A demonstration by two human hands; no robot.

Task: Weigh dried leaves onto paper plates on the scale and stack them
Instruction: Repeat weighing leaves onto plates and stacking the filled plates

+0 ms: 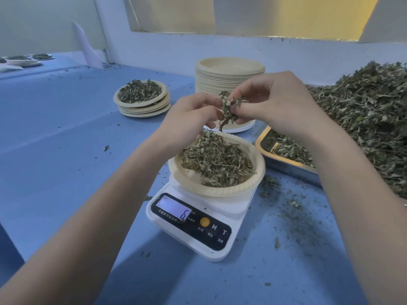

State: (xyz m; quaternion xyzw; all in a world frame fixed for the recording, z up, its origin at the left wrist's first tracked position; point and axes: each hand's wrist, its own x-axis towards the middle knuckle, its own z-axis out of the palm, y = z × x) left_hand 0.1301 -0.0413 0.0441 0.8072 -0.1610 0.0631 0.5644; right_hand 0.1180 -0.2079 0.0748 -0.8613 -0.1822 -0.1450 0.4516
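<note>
At frame centre, our left hand (193,115) and right hand (275,104) pinch a sprig of dried leaves (228,106) above the filled paper plate (220,190) on the scale (198,221); filled plates (143,102) stack upper left.

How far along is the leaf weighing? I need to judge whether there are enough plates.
Done: a short stack of filled plates sits at the left. In hand: both hands, left hand and right hand, pinch a sprig of leaves above the plate on the scale; its display shows 6. Left: a tall stack of empty plates and a large leaf pile.
</note>
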